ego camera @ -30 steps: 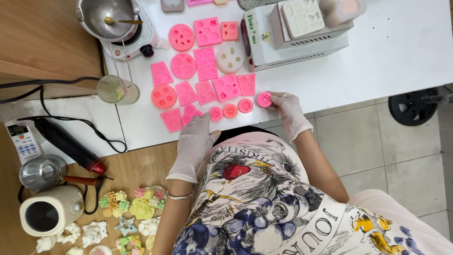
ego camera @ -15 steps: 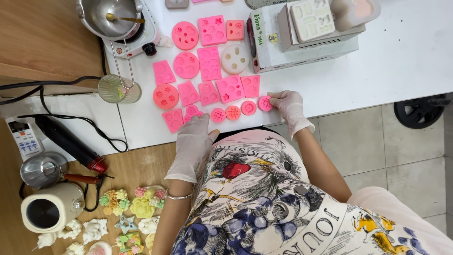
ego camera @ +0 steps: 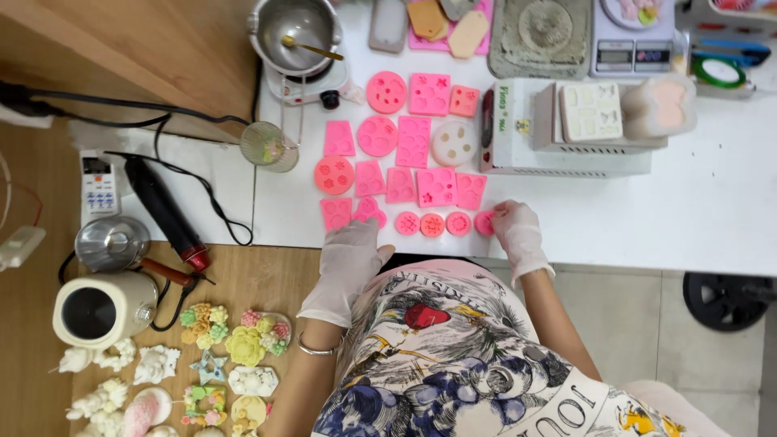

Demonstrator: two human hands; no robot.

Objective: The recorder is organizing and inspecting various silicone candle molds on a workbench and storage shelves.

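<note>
White tabletop [ego camera: 696, 210], rubbery pink molds [ego camera: 413, 142], gloved hands [ego camera: 350, 257].

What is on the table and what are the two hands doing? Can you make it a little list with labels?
Left hand: gloved, flat on the white table, touching a pink mould.
Right hand: gloved, fingers on a small round pink mould at the end of a row.
Table: many pink moulds, a metal pot on a small burner.
Lower shelf: colourful flower shapes, a white jug.
</note>
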